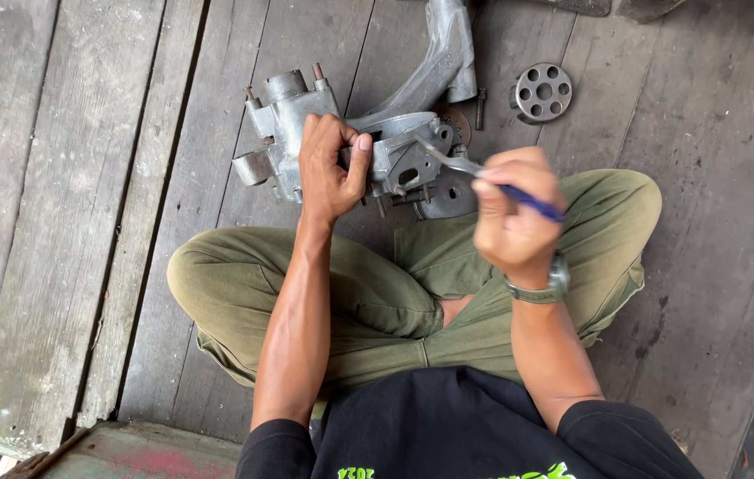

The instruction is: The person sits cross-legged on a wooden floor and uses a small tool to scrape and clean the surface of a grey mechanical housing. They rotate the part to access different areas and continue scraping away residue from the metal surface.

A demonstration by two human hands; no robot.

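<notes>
Under the left hand [331, 168] lay a grey metal engine casing [292, 120] on the wooden floor [57, 195], w/ the fingers closed around its middle part and the thumb pressed on the edge. Just to the right of it, the right hand [512, 217] was closed on a tool w/ blue handle [532, 202]; its thin metal tip touched the casing near the left thumb. Beyond the right hand, well apart, a round disc w/ holes [543, 91] lay flat. Both hands were above the crossed legs in green trousers [377, 302]. A watch [544, 287] sat on the right wrist.
</notes>
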